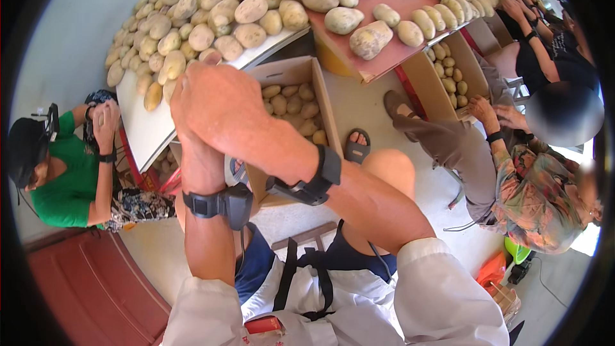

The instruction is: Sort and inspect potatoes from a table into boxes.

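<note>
My right hand (pixel 218 98) reaches across to the left and lies over my left hand (pixel 199 154), hiding most of it. Both are at the edge of the white tabletop (pixel 144 127), beside a large pile of potatoes (pixel 202 36). Whether either hand holds a potato cannot be seen, since the fingers are turned away or covered. Each wrist wears a black strap with a small device. Just below and right of my hands, an open cardboard box (pixel 323 101) with potatoes (pixel 293 105) in it stands between my legs and the table.
A red tabletop (pixel 375 65) bears a row of potatoes (pixel 444 14). Another cardboard box (pixel 418 74) of potatoes stands at the right, by a seated person in a patterned shirt (pixel 533 197). A person in a green shirt (pixel 67 187) sits left; more people are at the upper right.
</note>
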Demonstrator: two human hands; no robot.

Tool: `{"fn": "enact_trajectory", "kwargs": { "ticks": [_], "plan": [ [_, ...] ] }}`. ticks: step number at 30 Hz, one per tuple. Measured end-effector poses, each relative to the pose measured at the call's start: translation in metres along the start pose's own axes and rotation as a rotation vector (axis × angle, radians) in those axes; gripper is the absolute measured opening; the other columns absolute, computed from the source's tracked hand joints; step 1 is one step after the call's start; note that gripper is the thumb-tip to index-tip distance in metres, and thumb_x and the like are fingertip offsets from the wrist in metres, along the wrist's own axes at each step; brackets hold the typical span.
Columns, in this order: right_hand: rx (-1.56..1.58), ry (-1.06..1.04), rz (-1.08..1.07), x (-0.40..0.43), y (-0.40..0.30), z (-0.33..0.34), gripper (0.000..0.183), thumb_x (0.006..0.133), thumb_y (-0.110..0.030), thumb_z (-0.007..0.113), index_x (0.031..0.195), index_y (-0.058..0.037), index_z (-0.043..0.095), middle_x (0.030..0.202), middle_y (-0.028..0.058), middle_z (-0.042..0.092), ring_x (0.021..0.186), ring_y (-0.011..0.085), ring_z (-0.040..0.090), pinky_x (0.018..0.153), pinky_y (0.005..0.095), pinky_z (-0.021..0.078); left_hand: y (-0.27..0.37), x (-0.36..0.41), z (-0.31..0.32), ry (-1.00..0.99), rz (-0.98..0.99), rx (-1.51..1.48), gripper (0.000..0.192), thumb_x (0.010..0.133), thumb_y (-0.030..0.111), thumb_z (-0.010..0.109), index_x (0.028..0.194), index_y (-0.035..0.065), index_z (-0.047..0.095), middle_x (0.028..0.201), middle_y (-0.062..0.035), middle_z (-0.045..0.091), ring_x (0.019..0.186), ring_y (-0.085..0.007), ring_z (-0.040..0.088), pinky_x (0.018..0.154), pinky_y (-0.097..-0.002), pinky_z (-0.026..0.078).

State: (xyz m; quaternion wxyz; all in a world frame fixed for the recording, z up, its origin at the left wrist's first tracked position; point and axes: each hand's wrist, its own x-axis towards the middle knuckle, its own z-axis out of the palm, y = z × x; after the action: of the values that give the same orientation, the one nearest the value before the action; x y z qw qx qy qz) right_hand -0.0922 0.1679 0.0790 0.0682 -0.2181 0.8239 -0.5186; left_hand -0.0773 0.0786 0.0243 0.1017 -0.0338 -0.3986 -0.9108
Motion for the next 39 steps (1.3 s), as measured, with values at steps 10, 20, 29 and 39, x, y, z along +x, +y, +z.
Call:
{"fn": "enact_trajectory", "kwargs": {
  "ticks": [10, 20, 29, 39],
  "plan": [
    [-0.020, -0.524, -0.367, 0.032, 0.030, -0.055, 0.022, 0.091, -0.018, 0.055, 0.089, -0.0005, 0.068, 0.082, 0.0114, 0.070, 0.069, 0.0200, 0.068, 0.058, 0.0320, 0.0500, 0.010, -0.002, 0.019, 0.162, -0.223, 0.058, 0.027, 0.102, 0.023, 0.039, 0.100, 0.0057, 0.060, 0.081, -0.0042, 0.064, 0.068, -0.0174, 0.059, 0.066, -0.0341, 0.047],
    [0.354, -0.729, 0.046, 0.021, 0.004, -0.081, 0.026, 0.100, -0.022, 0.054, 0.092, 0.0006, 0.065, 0.078, 0.0044, 0.065, 0.064, 0.0114, 0.065, 0.055, 0.0233, 0.0481, 0.018, -0.018, 0.026, 0.355, -0.089, 0.168, 0.021, 0.101, 0.017, 0.044, 0.098, 0.0043, 0.061, 0.089, -0.0019, 0.063, 0.082, -0.0144, 0.057, 0.074, -0.0334, 0.046],
    [0.177, -0.673, 0.055, 0.001, -0.026, -0.054, 0.030, 0.100, -0.025, 0.053, 0.094, 0.0010, 0.065, 0.077, 0.0047, 0.065, 0.063, 0.0113, 0.065, 0.054, 0.0240, 0.0474, 0.034, -0.040, 0.006, 0.287, -0.065, 0.152, 0.022, 0.101, 0.017, 0.044, 0.101, 0.0039, 0.061, 0.092, -0.0026, 0.062, 0.085, -0.0150, 0.058, 0.075, -0.0336, 0.047],
    [0.225, -0.664, 0.063, -0.001, -0.018, -0.053, 0.028, 0.100, -0.023, 0.054, 0.091, 0.0016, 0.064, 0.078, 0.0040, 0.066, 0.065, 0.0111, 0.067, 0.054, 0.0232, 0.0483, 0.035, -0.043, 0.004, 0.310, -0.064, 0.175, 0.024, 0.101, 0.018, 0.043, 0.102, 0.0035, 0.062, 0.092, -0.0021, 0.062, 0.084, -0.0147, 0.058, 0.071, -0.0336, 0.045]
  ]
}}
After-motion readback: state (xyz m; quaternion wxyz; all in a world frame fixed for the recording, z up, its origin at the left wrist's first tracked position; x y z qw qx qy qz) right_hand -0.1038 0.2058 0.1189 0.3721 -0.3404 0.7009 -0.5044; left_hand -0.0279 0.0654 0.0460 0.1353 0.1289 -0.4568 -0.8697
